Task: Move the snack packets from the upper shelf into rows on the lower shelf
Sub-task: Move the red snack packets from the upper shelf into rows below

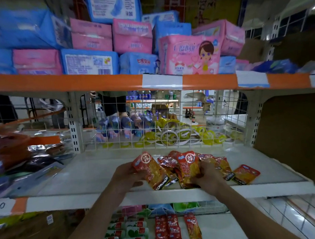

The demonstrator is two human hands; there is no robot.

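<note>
White capitals that look like "KONGNEW" run along a black band at the near end of the snack packets [156,173]. The same word shows at the foot of a lone red packet [193,229] lower down. Each packet's round emblem holds one Chinese character, too blurred to read. At the left, a white label [3,205] bears a handwritten "10". Up top, a blue pack [138,63] shows red "七度空间". A second blue pack [89,61] carries a barcode and unreadable fine print.
</note>
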